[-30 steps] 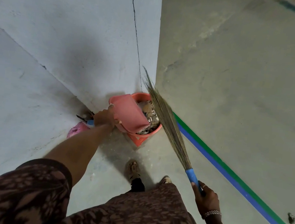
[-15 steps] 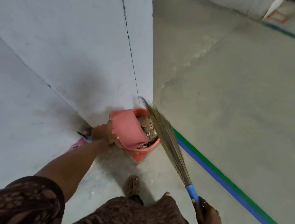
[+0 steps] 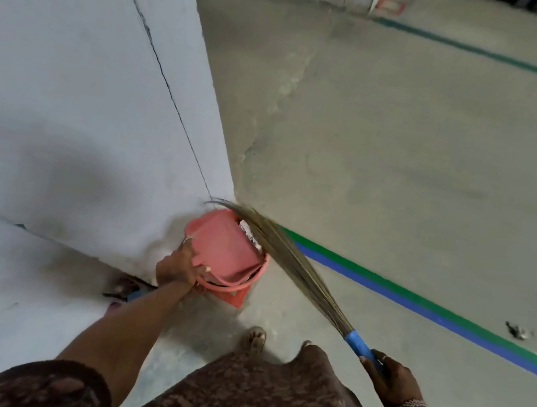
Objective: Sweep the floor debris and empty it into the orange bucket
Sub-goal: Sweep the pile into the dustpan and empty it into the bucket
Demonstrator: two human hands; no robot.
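An orange bucket (image 3: 239, 292) stands on the floor at the foot of a white pillar corner. A pink dustpan (image 3: 224, 248) is tipped over the bucket's mouth and covers most of it; a little pale debris (image 3: 249, 236) shows at its far edge. My left hand (image 3: 180, 265) grips the dustpan at its near end. My right hand (image 3: 391, 379) holds the blue handle of a grass broom (image 3: 290, 263), whose bristles slant up over the bucket's right rim.
The white pillar (image 3: 87, 96) fills the left half. Green and blue floor tape (image 3: 417, 302) runs diagonally to the right. Small bits of debris (image 3: 517, 330) lie on the tape at far right. My sandalled foot (image 3: 255, 338) stands just behind the bucket.
The dustpan has tipped further over the bucket and now hides most of the debris inside. The broom bristles have dropped lower across the rim. The view has tilted upward.
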